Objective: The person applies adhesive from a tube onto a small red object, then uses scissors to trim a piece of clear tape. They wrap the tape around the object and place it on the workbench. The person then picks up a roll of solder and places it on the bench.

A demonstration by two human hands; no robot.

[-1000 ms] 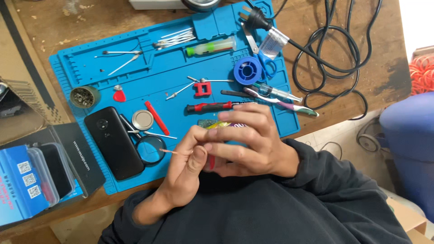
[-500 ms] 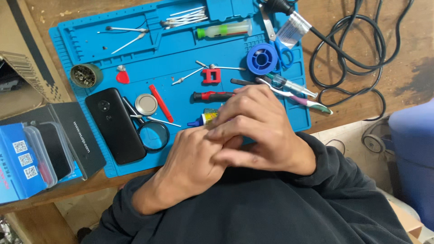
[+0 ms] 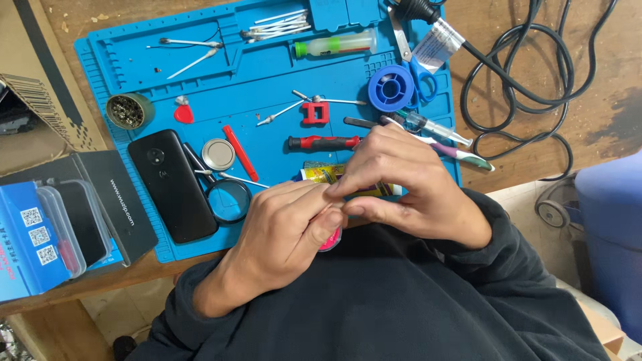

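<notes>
My left hand and my right hand meet fingertip to fingertip over the front edge of the blue work mat, close to my chest. A small pink object shows under the curled fingers of my left hand. My right thumb and forefinger press against the left fingertips; whatever lies between them is hidden. A yellow printed tube lies on the mat just beyond the fingers. A black phone lies face down to the left of my left hand.
On the mat lie a round magnifier, a metal lid, a red-handled screwdriver, a blue solder spool, scissors and cotton swabs. Black cable coils at right; boxes stand at left.
A thin stick seen at my left fingers a second ago is no longer visible. Both hands drew together and slightly towards my body; the view shifted a little.
</notes>
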